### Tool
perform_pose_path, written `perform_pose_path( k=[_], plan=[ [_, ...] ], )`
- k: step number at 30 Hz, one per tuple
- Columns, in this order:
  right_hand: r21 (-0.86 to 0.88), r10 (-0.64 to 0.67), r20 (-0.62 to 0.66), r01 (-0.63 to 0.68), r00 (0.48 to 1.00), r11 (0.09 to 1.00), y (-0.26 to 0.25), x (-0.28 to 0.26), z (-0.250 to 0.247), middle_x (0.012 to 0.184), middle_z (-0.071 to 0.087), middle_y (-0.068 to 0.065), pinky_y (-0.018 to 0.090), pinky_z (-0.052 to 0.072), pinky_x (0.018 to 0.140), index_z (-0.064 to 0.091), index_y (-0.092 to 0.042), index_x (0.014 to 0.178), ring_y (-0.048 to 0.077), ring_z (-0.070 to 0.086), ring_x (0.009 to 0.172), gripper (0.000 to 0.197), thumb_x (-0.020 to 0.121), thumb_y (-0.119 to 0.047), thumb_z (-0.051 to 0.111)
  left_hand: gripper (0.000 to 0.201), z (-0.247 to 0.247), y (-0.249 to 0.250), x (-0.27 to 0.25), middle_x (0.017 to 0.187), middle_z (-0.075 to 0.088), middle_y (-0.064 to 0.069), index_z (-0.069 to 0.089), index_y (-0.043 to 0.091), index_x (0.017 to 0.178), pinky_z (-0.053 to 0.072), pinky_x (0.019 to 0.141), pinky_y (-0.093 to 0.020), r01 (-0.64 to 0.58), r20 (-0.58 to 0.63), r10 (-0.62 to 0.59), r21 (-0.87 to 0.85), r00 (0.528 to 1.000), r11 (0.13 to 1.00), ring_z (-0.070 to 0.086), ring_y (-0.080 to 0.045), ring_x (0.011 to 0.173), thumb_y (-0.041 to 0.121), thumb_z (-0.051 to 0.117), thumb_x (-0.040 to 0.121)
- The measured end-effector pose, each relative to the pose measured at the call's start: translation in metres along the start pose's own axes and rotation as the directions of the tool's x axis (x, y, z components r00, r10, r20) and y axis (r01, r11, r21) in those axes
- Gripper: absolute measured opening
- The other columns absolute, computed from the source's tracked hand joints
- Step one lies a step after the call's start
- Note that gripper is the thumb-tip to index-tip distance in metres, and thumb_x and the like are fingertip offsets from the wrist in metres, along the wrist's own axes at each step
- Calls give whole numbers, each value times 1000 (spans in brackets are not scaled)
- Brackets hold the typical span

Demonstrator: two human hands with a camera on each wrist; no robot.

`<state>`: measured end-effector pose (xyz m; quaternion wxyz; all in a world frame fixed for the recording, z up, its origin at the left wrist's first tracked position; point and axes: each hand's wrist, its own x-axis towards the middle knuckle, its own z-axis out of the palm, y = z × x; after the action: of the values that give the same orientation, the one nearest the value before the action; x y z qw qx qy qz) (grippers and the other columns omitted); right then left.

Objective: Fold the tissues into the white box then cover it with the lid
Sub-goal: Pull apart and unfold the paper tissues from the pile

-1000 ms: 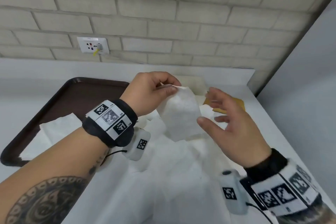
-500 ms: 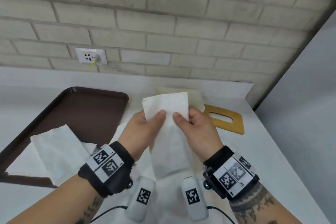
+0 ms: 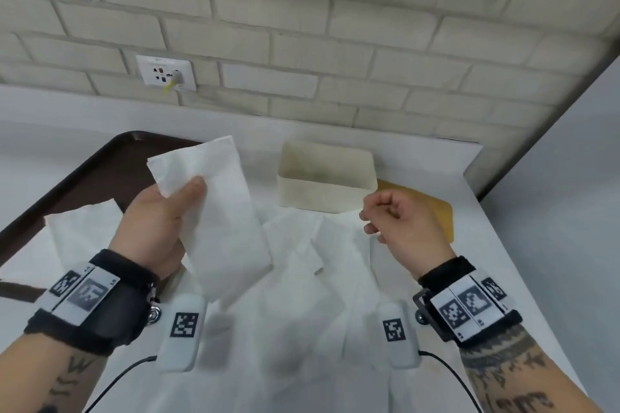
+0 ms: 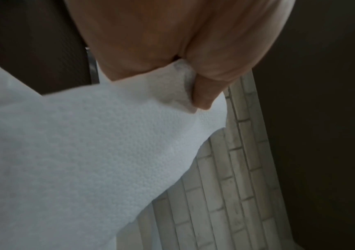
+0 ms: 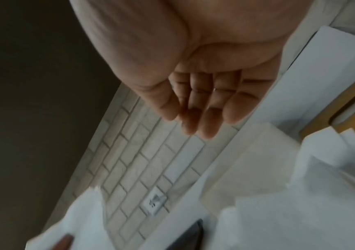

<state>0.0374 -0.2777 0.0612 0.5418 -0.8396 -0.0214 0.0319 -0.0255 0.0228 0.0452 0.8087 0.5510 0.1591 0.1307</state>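
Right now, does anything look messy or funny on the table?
Yes. Loose tissues lie crumpled and overlapping in front of the box, one draped over the tray edge. The box looks stained inside. The lid is still off.

A plain indoor workroom, perhaps a canteen corner: whitewashed brick wall (image 3: 302, 27) at twelve o'clock, white wall socket (image 3: 166, 72), white desk (image 3: 486, 245), dark brown plastic tray (image 3: 100, 178).

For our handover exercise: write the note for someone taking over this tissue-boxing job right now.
Left hand pinches one folded tissue in the air, above the table.
Right hand holds nothing, its fingers loosely curled.
White box stands open and looks empty; the yellow lid lies beside it.
More tissues lie loose on the table.
Left to do: box the tissues, fit the lid.
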Motion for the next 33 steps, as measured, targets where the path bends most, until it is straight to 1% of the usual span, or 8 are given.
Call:
perform_pose_path(
  k=[7,12,16,20,23,27,29,33],
  plan=[
    [-495,101,260,43,960,868,17,-12,55,88,68,-14,24,51,78,67,-29,90,3,62,84,18,86,-46,66,17,-8,-3,3,97,80,-7,70,7,110,64,67,-32,54,-21,-54,-11,998,999,78,-24,87,15,57,102],
    [-680,247,283,12,927,733,31,-21,101,119,62,-5,35,51,93,56,-25,126,17,60,109,58,83,-63,61,16,-21,-2,4,94,80,-9,70,5,106,63,63,-30,112,-30,-112,4,993,994,78,-24,82,14,58,101],
    [-622,275,258,-58,926,781,36,-20,115,118,63,-3,31,49,92,58,-23,123,19,60,107,39,93,-48,59,18,-31,-3,6,100,80,-12,70,4,109,63,67,-32,155,-21,-155,-7,988,988,78,-27,87,14,57,102],
    [-468,143,211,-29,967,883,28,-21,93,82,53,-15,17,37,64,53,-28,91,9,52,78,15,95,-41,60,18,-30,-6,7,97,80,-12,70,5,107,63,67,-34,184,23,-184,17,983,983,78,-27,84,13,55,103],
    [-377,88,124,-35,988,925,14,-19,69,97,62,-14,22,40,76,59,-33,101,5,56,91,5,97,-34,58,19,-26,-9,9,100,79,-14,70,5,110,60,73,-39,198,27,-200,41,979,979,77,-28,85,13,55,103],
    [-484,202,172,-96,964,870,21,-15,56,119,62,-4,25,42,88,54,-27,132,14,57,108,32,100,-29,54,20,-16,-14,10,103,78,-18,70,3,113,57,79,-42,225,44,-227,62,973,973,76,-30,85,13,56,102],
    [-572,258,157,-125,953,811,35,-12,56,122,62,0,28,46,90,51,-24,126,19,60,108,28,99,-30,53,20,-10,-14,9,99,78,-17,70,2,113,57,77,-41,228,53,-233,86,971,970,75,-31,83,12,56,103],
    [-668,228,51,-136,972,731,54,-11,50,98,65,0,34,52,83,45,-27,101,21,61,89,8,100,-34,48,19,1,-16,6,94,79,-14,71,2,110,57,71,-38,218,61,-226,120,972,969,76,-26,77,11,55,103]
  ],
)
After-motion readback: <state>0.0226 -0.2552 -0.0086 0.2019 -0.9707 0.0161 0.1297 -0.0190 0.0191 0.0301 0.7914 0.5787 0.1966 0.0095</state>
